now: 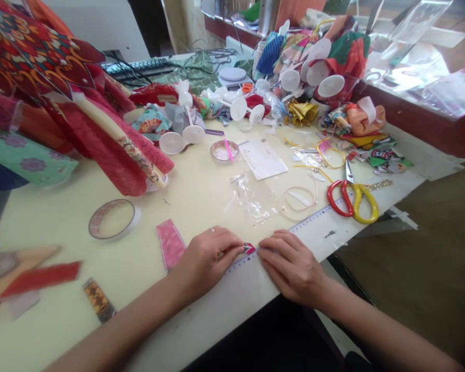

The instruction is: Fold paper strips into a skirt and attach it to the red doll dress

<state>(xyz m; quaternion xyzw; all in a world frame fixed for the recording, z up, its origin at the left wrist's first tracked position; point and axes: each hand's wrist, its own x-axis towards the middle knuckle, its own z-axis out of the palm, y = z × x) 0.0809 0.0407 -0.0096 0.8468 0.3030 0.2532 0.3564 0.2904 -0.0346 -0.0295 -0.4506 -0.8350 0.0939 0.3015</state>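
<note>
1 patterned scrap (249, 248) in L hand (207, 256), fingers pinched; R hand (292, 266) over ruler (312, 220) (grip unclear).

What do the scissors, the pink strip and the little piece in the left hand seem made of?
Scissors: metal blades, judging by the gray shine; red and yellow handles, probably smooth plastic.
Pink strip: likely matte cloth, with mottled pattern and pale, stitch-like edging.
Little piece: patterned, perhaps cloth; too small to be sure.
</note>
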